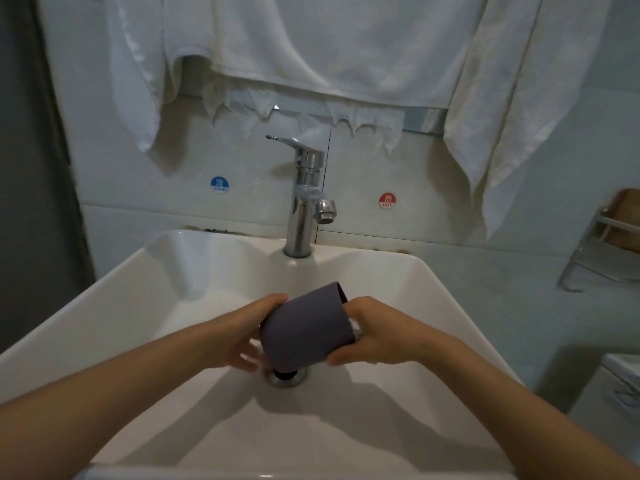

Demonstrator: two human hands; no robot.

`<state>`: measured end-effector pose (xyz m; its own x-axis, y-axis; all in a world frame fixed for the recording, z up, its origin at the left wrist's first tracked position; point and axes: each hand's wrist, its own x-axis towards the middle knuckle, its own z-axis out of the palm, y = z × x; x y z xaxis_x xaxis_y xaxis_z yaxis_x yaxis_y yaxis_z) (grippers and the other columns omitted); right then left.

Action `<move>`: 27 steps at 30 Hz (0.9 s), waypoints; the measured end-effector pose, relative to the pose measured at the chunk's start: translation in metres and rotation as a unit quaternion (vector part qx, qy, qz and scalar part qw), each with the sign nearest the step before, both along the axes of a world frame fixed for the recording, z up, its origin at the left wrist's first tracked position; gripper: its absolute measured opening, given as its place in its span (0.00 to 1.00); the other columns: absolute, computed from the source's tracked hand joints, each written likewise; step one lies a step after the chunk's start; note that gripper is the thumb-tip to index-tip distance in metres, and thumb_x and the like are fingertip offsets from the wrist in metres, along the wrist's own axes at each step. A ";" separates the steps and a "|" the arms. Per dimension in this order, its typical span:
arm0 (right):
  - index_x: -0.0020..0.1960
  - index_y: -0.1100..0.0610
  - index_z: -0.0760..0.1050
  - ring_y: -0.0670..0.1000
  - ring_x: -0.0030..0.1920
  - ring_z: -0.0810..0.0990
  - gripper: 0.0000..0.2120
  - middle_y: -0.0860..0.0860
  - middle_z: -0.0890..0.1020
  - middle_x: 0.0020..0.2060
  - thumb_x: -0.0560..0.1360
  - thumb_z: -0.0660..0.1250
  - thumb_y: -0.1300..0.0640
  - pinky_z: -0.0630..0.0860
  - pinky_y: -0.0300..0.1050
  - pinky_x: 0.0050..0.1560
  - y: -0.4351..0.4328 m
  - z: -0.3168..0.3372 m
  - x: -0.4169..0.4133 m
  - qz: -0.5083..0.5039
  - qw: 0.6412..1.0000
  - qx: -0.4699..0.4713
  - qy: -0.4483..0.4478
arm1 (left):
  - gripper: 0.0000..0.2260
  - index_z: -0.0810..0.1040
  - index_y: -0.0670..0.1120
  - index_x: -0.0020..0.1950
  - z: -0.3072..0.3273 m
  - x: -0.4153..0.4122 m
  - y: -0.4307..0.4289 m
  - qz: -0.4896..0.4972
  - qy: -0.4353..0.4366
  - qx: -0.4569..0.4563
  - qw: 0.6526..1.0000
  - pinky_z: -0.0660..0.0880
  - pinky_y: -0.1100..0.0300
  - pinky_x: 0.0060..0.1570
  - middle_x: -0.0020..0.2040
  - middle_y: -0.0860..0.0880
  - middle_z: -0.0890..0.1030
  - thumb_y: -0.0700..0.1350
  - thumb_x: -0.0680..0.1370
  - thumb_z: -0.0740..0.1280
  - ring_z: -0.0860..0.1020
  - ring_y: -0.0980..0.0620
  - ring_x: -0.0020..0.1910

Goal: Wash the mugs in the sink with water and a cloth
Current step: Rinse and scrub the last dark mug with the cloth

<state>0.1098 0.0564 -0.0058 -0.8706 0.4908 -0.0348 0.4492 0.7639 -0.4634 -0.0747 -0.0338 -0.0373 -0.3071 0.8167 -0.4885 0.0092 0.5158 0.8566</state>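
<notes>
A dark grey mug (306, 329) hangs tilted over the white sink (145, 299), its mouth turned away toward the tap and its base toward me. My left hand (246, 336) cups the mug's left side, fingers curled under it. My right hand (375, 332) grips the right side, thumb beneath; a bit of white cloth (356, 328) shows between that hand and the mug. The drain (285, 375) lies directly below the mug. No water runs from the chrome tap (304, 199).
White towels (311, 46) hang on the wall above the tap. Blue COLD (219, 185) and red HOT (387, 200) stickers flank the tap. A metal wall rack (602, 244) sits at right, with a white object (620, 386) below it.
</notes>
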 end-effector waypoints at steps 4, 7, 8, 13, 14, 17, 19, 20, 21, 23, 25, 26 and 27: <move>0.63 0.54 0.74 0.48 0.56 0.77 0.22 0.48 0.78 0.59 0.71 0.73 0.57 0.72 0.35 0.55 -0.009 0.006 -0.002 0.053 0.998 0.014 -0.036 | 0.18 0.77 0.46 0.53 0.006 0.008 0.004 -0.006 -0.026 0.117 0.993 0.76 0.54 0.49 0.48 0.43 0.84 0.58 0.79 0.56 0.81 0.47 0.45; 0.61 0.56 0.76 0.49 0.54 0.78 0.20 0.50 0.80 0.57 0.70 0.73 0.59 0.71 0.35 0.54 -0.013 0.008 -0.002 0.077 0.996 0.012 -0.041 | 0.16 0.80 0.46 0.50 0.007 0.017 0.003 0.001 0.043 0.139 0.989 0.75 0.59 0.43 0.42 0.47 0.85 0.55 0.80 0.59 0.82 0.50 0.43; 0.60 0.56 0.77 0.48 0.53 0.78 0.20 0.49 0.81 0.56 0.69 0.74 0.60 0.72 0.36 0.55 -0.012 0.008 -0.002 0.074 0.997 0.012 -0.023 | 0.14 0.80 0.45 0.50 0.008 0.017 0.002 0.012 0.062 0.150 0.987 0.75 0.59 0.42 0.43 0.47 0.85 0.52 0.80 0.59 0.81 0.50 0.43; 0.65 0.49 0.71 0.38 0.55 0.69 0.28 0.44 0.76 0.62 0.68 0.76 0.58 0.66 0.21 0.46 0.006 0.014 0.003 0.032 0.994 0.063 0.089 | 0.15 0.77 0.42 0.49 0.018 0.012 0.002 0.080 0.052 0.211 0.973 0.71 0.59 0.42 0.45 0.40 0.77 0.46 0.83 0.53 0.73 0.47 0.44; 0.65 0.48 0.70 0.39 0.55 0.70 0.29 0.44 0.76 0.61 0.67 0.76 0.59 0.67 0.23 0.48 0.010 0.016 0.005 0.025 0.993 0.051 0.106 | 0.15 0.76 0.42 0.47 0.019 0.012 0.004 0.080 0.050 0.223 0.970 0.70 0.59 0.40 0.42 0.42 0.75 0.46 0.83 0.53 0.72 0.48 0.42; 0.63 0.48 0.71 0.43 0.54 0.74 0.28 0.43 0.77 0.55 0.66 0.77 0.58 0.73 0.35 0.53 0.022 0.020 0.014 -0.011 0.990 0.036 0.139 | 0.14 0.74 0.42 0.46 0.017 0.015 0.006 0.069 0.064 0.253 0.963 0.66 0.61 0.36 0.36 0.46 0.72 0.45 0.83 0.52 0.69 0.52 0.35; 0.59 0.48 0.73 0.44 0.51 0.77 0.22 0.43 0.78 0.51 0.67 0.76 0.56 0.74 0.39 0.52 0.031 0.024 0.022 -0.049 0.982 0.035 0.176 | 0.13 0.74 0.42 0.49 0.016 0.014 0.007 0.085 0.084 0.270 0.956 0.67 0.62 0.35 0.38 0.45 0.73 0.44 0.83 0.52 0.70 0.52 0.35; 0.56 0.49 0.74 0.45 0.49 0.78 0.19 0.44 0.80 0.49 0.68 0.75 0.56 0.75 0.40 0.50 0.036 0.025 0.026 -0.067 0.977 0.022 0.200 | 0.13 0.75 0.42 0.50 0.016 0.012 0.007 0.097 0.090 0.278 0.951 0.68 0.62 0.36 0.39 0.44 0.74 0.44 0.83 0.52 0.71 0.52 0.37; 0.54 0.49 0.75 0.47 0.47 0.79 0.16 0.46 0.81 0.46 0.69 0.74 0.54 0.75 0.41 0.47 0.039 0.026 0.030 -0.084 0.972 -0.001 0.221 | 0.13 0.75 0.42 0.50 0.016 0.011 0.006 0.108 0.096 0.286 0.947 0.70 0.61 0.37 0.42 0.42 0.75 0.44 0.83 0.52 0.73 0.51 0.39; 0.51 0.50 0.76 0.50 0.46 0.80 0.15 0.49 0.82 0.44 0.67 0.73 0.50 0.76 0.41 0.44 0.044 0.027 0.035 -0.108 0.961 -0.044 0.251 | 0.13 0.75 0.44 0.50 0.018 0.008 0.005 0.116 0.111 0.292 0.943 0.73 0.60 0.41 0.46 0.41 0.78 0.44 0.83 0.52 0.75 0.48 0.43; 0.51 0.50 0.77 0.51 0.45 0.81 0.16 0.50 0.82 0.44 0.65 0.71 0.47 0.76 0.42 0.45 0.046 0.025 0.037 -0.120 0.954 -0.065 0.267 | 0.13 0.75 0.44 0.50 0.017 0.010 0.005 0.107 0.118 0.288 0.944 0.74 0.60 0.41 0.47 0.43 0.78 0.44 0.83 0.52 0.76 0.49 0.45; 0.51 0.51 0.77 0.52 0.45 0.81 0.15 0.51 0.82 0.44 0.66 0.72 0.48 0.77 0.43 0.45 0.047 0.025 0.037 -0.124 0.952 -0.070 0.270 | 0.13 0.75 0.45 0.50 0.017 0.012 0.005 0.101 0.115 0.285 0.946 0.73 0.60 0.40 0.46 0.44 0.78 0.44 0.83 0.52 0.76 0.49 0.44; 0.50 0.51 0.77 0.51 0.45 0.81 0.13 0.51 0.82 0.44 0.67 0.73 0.49 0.77 0.43 0.45 0.049 0.023 0.038 -0.129 0.952 -0.071 0.268 | 0.13 0.75 0.44 0.50 0.017 0.014 0.005 0.096 0.108 0.283 0.948 0.72 0.61 0.39 0.45 0.45 0.78 0.44 0.83 0.52 0.75 0.50 0.43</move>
<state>0.1474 0.1051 0.0175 -0.6325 0.7148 0.2983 0.2832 0.5719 -0.7699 -0.0609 -0.0288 -0.0208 -0.5192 0.8485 0.1025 0.1686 -0.0159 0.9856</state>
